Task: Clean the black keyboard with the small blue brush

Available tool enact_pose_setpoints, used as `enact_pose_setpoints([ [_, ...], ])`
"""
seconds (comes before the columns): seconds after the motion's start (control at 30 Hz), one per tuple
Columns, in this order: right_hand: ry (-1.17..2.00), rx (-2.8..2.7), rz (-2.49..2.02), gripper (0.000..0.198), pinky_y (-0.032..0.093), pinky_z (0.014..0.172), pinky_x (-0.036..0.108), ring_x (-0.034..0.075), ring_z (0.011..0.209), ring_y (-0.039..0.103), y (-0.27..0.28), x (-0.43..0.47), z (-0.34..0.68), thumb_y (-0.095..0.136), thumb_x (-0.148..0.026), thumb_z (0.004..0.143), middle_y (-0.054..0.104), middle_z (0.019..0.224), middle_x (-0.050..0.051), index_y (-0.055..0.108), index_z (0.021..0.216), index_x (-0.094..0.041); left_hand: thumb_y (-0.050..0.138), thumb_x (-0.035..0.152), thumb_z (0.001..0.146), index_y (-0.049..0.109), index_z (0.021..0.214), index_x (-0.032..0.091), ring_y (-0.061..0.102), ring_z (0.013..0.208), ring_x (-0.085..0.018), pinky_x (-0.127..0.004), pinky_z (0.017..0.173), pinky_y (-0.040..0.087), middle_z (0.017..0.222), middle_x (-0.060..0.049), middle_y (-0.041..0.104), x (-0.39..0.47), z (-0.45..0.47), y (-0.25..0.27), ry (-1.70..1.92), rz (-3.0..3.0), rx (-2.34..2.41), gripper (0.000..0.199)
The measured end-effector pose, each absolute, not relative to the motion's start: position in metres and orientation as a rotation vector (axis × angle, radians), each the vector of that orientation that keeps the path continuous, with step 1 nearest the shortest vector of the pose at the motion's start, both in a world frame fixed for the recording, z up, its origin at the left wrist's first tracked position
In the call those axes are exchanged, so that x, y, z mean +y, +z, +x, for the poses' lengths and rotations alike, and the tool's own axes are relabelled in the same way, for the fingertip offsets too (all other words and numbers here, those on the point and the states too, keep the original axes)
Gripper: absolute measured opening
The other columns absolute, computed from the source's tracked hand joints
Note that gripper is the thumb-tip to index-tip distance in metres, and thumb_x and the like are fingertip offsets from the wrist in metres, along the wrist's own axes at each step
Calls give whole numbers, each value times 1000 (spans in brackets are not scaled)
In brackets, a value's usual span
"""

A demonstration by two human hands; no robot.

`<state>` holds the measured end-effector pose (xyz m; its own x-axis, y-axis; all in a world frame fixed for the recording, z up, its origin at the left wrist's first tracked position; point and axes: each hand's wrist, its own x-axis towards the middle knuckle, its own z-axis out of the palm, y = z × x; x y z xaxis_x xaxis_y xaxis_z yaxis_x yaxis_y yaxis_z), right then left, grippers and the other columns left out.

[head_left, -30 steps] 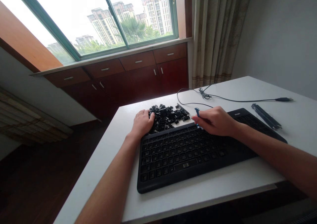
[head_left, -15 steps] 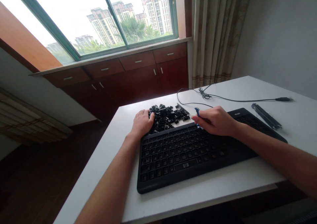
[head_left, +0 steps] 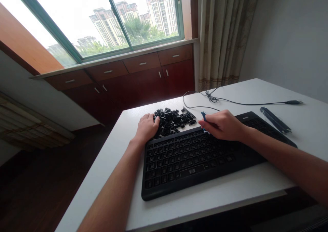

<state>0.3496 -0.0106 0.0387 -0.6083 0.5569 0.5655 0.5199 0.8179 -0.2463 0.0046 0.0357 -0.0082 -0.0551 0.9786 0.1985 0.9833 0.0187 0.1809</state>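
Observation:
A black keyboard (head_left: 189, 170) with its keycaps off lies across the table, its bare key sockets showing. Beyond its upper left edge is a heap of loose black keycaps (head_left: 170, 119). My left hand (head_left: 147, 126) rests at the heap's left side, fingers stretched out, thumb apart and against the keycaps. Over the keyboard's top row, my right hand (head_left: 222, 126) is closed around a thin blue tool (head_left: 204, 115) with a jagged top. A bit of white and blue shows below the fingers, close to the keys; the tool's lower end is mostly hidden.
A black cable (head_left: 243, 104), partly bundled, runs across the back of the white table (head_left: 256, 88) to a plug at the right. Black strips in clear wrapping (head_left: 275, 120) lie behind the keyboard's right end. Wooden cabinets (head_left: 143, 78) stand beyond the table under a window.

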Motion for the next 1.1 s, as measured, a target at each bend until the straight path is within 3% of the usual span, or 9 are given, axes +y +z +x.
enact_pose_setpoints([
  [0.77, 90, -2365, -770, 38, 26, 52, 25, 6, 46, 36, 38, -10, 350, 52, -38, 96, 41, 51, -6, 42, 64, -20, 27, 56, 95, 54, 132, 20, 44, 133, -32, -47, 112, 31, 140, -15, 54, 36, 3, -9, -455, -2153, -2213, 58],
  [1.1, 82, -2368, -758, 39, 25, 52, 25, 6, 46, 34, 37, -10, 350, 51, -38, 97, 39, 51, -6, 39, 64, -20, 26, 55, 95, 53, 133, 16, 45, 133, -32, -46, 112, 30, 140, -18, 53, 35, 5, -7, -420, -2150, -2220, 61],
])
